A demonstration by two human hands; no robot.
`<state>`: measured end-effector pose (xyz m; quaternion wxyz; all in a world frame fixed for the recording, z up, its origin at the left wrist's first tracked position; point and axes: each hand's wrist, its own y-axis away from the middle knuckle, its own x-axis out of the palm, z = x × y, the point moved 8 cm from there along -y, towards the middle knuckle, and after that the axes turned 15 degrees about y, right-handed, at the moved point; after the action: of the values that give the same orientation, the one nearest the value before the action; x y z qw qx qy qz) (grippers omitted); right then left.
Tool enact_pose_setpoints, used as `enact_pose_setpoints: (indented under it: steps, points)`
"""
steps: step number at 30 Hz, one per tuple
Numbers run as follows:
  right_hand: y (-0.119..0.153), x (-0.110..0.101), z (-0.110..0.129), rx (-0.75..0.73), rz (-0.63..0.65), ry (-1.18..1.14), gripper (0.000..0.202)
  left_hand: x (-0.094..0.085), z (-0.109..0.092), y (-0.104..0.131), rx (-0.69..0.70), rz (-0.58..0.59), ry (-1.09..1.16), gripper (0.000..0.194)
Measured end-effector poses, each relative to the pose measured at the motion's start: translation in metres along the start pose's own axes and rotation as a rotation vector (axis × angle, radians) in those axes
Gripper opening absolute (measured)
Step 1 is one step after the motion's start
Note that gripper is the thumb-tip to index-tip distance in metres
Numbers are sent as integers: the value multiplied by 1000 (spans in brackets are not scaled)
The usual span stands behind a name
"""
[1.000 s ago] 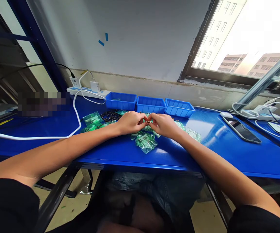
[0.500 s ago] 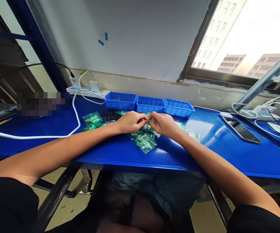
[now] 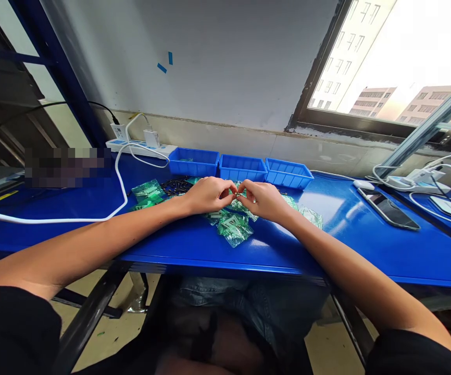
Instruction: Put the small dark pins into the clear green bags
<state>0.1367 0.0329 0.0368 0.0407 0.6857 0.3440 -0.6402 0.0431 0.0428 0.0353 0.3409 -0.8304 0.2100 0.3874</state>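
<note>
Hands [image 3: 210, 195] [image 3: 265, 201] over green packets [image 3: 234, 228], tiny piece [image 3: 237, 195] between fingertips

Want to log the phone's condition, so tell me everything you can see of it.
The phone lies flat and slanted on the blue table, its near end farther right. It is a thin slab with rounded corners, a dark, glossy face up and a pale, metal-looking edge. A white block sits by its far end; contact is unclear. Neither left hand nor right hand touches it.
</note>
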Motion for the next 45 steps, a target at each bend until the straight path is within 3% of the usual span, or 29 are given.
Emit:
enact_pose_setpoints:
  steps: [45]
  points:
    - [-1,-2,2,87,72,128,16,1,-3,0,-14,-3,35,21]
